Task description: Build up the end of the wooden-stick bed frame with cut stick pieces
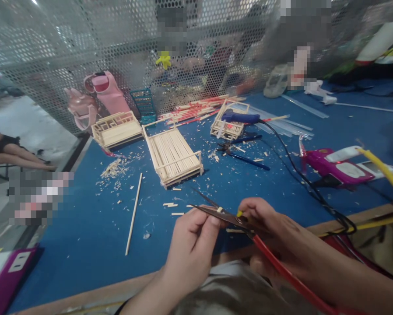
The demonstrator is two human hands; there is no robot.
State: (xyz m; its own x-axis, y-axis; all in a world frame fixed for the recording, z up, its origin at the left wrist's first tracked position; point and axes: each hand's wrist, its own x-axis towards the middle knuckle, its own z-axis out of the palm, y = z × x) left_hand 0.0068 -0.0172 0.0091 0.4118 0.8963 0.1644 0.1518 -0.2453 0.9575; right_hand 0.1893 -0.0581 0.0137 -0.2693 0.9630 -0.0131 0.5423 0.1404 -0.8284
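Observation:
Close to the table's front edge, my right hand (265,218) is closed on scissors (231,217) with red handles. Their dark blades are parted and point left. The light end of a short wooden stick (219,209) shows between the blades. My left hand (193,240) pinches this stick, thumb and fingers right at the blades; its fingers hide most of it. Small cut wooden pieces (177,214) lie just beyond the left hand. A longer stick (134,214) rests to its left. Straight ahead is a small bed-like frame (175,151) built of sticks.
Two more stick models (119,131) (227,127) stand farther back. A blue glue gun (240,117) leans on the right one, near blue-handled pliers (244,153). Red-and-natural sticks (199,107) lie by the perforated metal screen (117,48). A magenta device (337,166) and cables occupy the right.

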